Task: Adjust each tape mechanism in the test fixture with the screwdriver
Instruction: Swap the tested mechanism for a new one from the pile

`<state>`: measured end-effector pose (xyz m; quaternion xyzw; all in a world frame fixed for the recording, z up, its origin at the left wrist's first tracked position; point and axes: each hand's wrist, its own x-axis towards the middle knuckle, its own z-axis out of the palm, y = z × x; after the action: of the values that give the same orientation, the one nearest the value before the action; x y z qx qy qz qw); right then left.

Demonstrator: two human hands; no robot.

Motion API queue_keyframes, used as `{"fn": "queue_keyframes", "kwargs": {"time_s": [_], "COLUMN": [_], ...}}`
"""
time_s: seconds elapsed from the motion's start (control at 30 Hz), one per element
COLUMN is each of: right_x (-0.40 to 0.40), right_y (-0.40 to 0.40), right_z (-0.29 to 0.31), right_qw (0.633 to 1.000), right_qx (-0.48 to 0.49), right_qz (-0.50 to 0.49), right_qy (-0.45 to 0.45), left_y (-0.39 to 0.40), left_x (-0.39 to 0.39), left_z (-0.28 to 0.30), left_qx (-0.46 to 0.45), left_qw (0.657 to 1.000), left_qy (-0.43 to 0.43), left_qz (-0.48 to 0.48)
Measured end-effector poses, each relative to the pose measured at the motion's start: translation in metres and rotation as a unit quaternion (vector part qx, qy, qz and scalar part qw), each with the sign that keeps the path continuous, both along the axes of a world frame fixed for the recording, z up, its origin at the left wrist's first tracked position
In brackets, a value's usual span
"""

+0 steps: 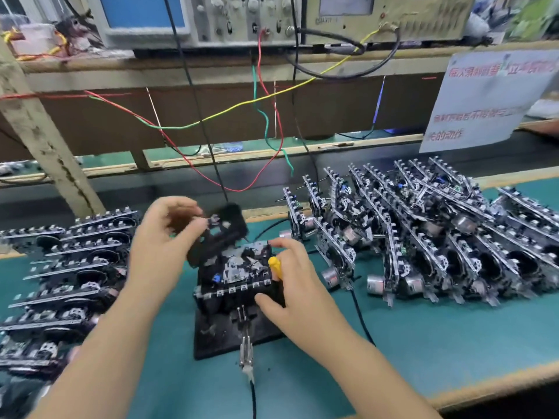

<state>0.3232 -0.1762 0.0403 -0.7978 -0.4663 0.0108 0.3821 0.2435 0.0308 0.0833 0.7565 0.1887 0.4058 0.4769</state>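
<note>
Right hand [290, 276] is closing its grip around the yellow-handled screwdriver [275, 266], handle tucked in the palm, forefinger reaching along the far edge of the tape mechanism [239, 272] and thumb pressing at its near right corner. Left hand [163, 237] is pinching, with thumb and fingertips narrowed, the black hinged cover [217, 237] of the test fixture [211, 334]; the cover is standing tilted up over the mechanism, blurred, so whether it is opening or closing cannot be told. The mechanism is sitting in the fixture at the middle of the green worktop [423, 343], a metal clamp lever [245, 346] projecting toward the near edge. Judgement: the step in hand is seating or releasing the unit, the screwdriver tip being hidden behind the hand. To do it well: keeping the unit pressed flat while the cover is moving, keeping the black cable [361, 319] clear of the hinge, and bringing the tip square onto the adjusting screw before turning, watching the oscilloscope [142, 13] on the shelf above. A row of mechanisms [66, 267] is lying left of the fixture; a larger heap [423, 237] is leaning to the right.
</note>
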Motion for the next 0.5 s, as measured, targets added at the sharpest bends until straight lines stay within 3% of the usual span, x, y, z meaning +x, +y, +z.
{"fn": "queue_keyframes", "kwargs": {"time_s": [0.1,0.17,0.23,0.33,0.43,0.5], "right_x": [0.003,0.005,0.007,0.01,0.016,0.02], "right_y": [0.006,0.011,0.016,0.023,0.026,0.027], "right_z": [0.008,0.009,0.009,0.013,0.028,0.046], "right_qw": [0.998,0.995,0.99,0.983,0.987,0.993], "right_qx": [0.001,-0.018,-0.043,-0.064,-0.046,-0.024], "right_qz": [0.028,0.055,0.07,0.076,0.089,0.091], "right_qy": [-0.056,-0.08,-0.111,-0.155,-0.126,-0.077], "left_y": [0.001,-0.003,-0.009,-0.02,-0.031,-0.043], "left_x": [-0.02,-0.036,-0.049,-0.061,-0.067,-0.069], "left_z": [-0.022,-0.044,-0.066,-0.072,-0.06,-0.047], "left_qx": [-0.098,-0.184,-0.21,-0.191,-0.071,-0.022], "left_qw": [0.976,0.951,0.949,0.961,0.95,0.944], "left_qy": [-0.122,-0.111,-0.028,0.106,0.278,0.306], "left_qz": [0.149,0.223,0.232,0.169,0.12,0.123]}}
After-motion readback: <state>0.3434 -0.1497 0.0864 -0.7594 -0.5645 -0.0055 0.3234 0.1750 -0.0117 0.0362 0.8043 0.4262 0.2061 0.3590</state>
